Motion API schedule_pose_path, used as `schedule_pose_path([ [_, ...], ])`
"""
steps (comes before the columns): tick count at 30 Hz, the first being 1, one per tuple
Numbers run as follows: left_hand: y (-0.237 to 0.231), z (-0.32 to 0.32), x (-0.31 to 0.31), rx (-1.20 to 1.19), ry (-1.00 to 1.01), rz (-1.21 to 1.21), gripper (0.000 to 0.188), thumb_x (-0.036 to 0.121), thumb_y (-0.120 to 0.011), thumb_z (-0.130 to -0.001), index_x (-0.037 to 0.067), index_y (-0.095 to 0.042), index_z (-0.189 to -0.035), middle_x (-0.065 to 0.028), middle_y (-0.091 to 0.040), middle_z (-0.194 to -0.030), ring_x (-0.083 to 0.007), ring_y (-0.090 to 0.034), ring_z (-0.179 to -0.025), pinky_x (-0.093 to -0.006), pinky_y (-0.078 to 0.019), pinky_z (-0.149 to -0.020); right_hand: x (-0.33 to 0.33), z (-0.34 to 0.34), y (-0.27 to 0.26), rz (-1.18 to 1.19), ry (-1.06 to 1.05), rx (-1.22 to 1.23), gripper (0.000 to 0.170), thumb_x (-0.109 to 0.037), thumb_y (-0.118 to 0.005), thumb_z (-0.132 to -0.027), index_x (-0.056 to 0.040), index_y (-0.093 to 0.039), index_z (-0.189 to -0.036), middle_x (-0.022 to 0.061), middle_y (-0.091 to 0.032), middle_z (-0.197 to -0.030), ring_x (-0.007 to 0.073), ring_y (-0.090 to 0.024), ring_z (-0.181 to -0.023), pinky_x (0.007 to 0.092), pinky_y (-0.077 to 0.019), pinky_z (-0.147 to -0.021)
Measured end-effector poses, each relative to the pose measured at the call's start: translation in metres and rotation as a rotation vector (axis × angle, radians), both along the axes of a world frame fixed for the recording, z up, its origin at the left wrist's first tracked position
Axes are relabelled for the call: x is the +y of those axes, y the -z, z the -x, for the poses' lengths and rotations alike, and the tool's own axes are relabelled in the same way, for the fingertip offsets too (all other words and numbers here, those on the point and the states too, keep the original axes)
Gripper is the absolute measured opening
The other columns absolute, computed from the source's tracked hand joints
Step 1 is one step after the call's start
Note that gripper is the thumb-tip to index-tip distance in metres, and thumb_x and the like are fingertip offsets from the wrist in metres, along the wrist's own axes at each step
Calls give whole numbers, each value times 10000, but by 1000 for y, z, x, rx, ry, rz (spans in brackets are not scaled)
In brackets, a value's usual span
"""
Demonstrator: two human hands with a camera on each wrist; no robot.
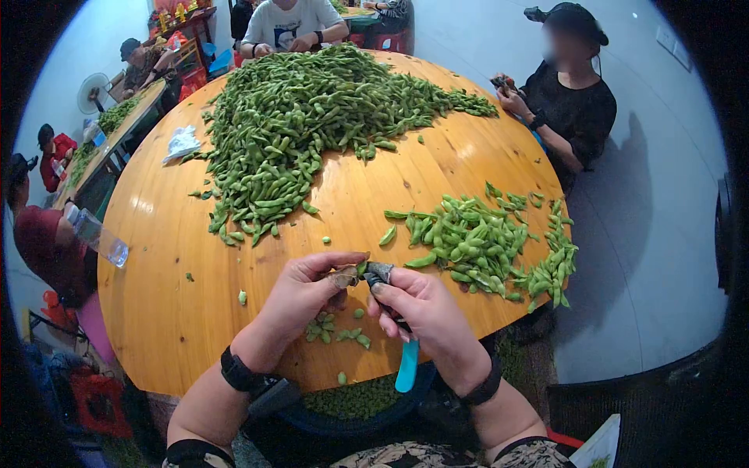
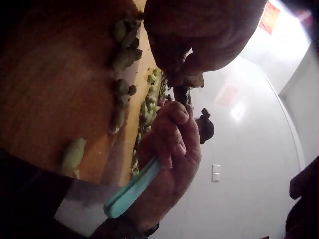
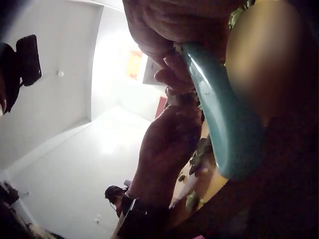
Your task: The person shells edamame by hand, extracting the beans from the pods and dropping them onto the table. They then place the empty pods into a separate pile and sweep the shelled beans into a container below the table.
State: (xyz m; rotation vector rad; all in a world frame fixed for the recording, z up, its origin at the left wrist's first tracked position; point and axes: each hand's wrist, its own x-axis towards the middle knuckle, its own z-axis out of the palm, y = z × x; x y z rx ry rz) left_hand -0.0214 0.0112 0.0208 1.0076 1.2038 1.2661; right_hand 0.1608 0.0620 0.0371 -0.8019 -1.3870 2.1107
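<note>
My left hand [image 1: 295, 298] pinches a green soybean pod [image 1: 361, 268] at its fingertips, over the front of the table. Dark, worn wrapping covers fingertips on both hands. Right beside it, my right hand [image 1: 429, 310] grips a tool by its teal handle [image 1: 406, 366], which sticks out below the palm; the tool's other end is hidden in the fingers. In the right wrist view the smooth handle [image 3: 214, 114] slants down from the palm. Several shelled beans [image 1: 320, 327] lie on the wood beneath the hands.
A large heap of pods [image 1: 289, 125] covers the far side of the round table [image 1: 156, 312]. At right lies a smaller pile of pods [image 1: 472, 242]. Below the front edge stands a basin of beans [image 1: 351, 402]. A person [image 1: 573, 101] sits at right, another [image 1: 292, 27] opposite.
</note>
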Motion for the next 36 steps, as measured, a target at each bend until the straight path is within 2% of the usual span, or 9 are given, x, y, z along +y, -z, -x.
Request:
schedule_pose_path([
  [7,-2,0,-1,-51,8,55,275,140,-601,-894,40,-616,-1150,22,-618,-828,-41,-526,-636,-177,-424,-563,-5,4,3,8,58,20,147,-146,-496,-937,-35,-579,-887,-17,-586,-678,12,-495,-460,149,-341,-372],
  [12,7,11,-2,-369,146,68,269,119,-570,-906,22,-602,-1155,-6,-633,-920,-52,-565,-731,-181,-461,-632,-2,9,10,104,64,112,133,-148,-504,-935,-44,-585,-913,-19,-583,-678,10,-489,-457,150,-335,-367],
  [16,6,9,0,-381,126,113,297,81,-579,-879,26,-592,-1170,-37,-641,-914,-91,-586,-747,-202,-475,-651,5,9,14,147,40,114,129,-136,-508,-935,-37,-589,-954,-15,-584,-684,12,-489,-462,152,-348,-382],
  [18,8,3,4,719,-33,-453,353,39,-598,-826,24,-577,-1178,-102,-646,-880,-182,-620,-720,-254,-495,-645,3,11,6,44,67,44,129,-127,-510,-934,-30,-592,-959,-12,-586,-688,14,-490,-465,154,-357,-395],
  [21,2,2,-1,960,-104,-556,375,0,-600,-782,18,-577,-1156,-150,-629,-852,-266,-632,-704,-304,-502,-617,-1,13,-4,-87,97,-30,132,-112,-513,-931,-18,-598,-966,-10,-590,-697,13,-489,-472,156,-368,-416],
  [25,2,-5,-2,1012,-169,-579,313,-7,-580,-796,11,-593,-1108,-157,-631,-824,-291,-636,-681,-321,-504,-580,-1,15,-6,-96,99,-13,131,-104,-518,-926,-16,-607,-962,-13,-592,-699,9,-480,-472,151,-365,-422],
  [28,-1,-5,-5,928,-203,-514,249,-20,-524,-852,11,-610,-1084,-132,-632,-750,-202,-637,-631,-280,-502,-567,-2,19,-5,-8,83,-1,127,-101,-520,-923,-18,-607,-966,-14,-590,-689,7,-478,-469,149,-360,-419],
  [30,-8,-6,-7,631,-200,-222,191,5,-520,-870,-5,-606,-1040,-119,-644,-746,-161,-636,-613,-279,-507,-558,0,20,2,15,66,12,136,-108,-518,-921,-21,-602,-985,-6,-599,-705,11,-488,-478,147,-353,-406],
  [36,6,-4,0,761,-184,-377,160,10,-513,-871,-13,-591,-1008,-86,-647,-742,-140,-637,-629,-274,-509,-569,-2,21,2,-62,84,-40,130,-93,-519,-915,-21,-606,-981,-11,-590,-693,10,-487,-482,150,-354,-409],
])
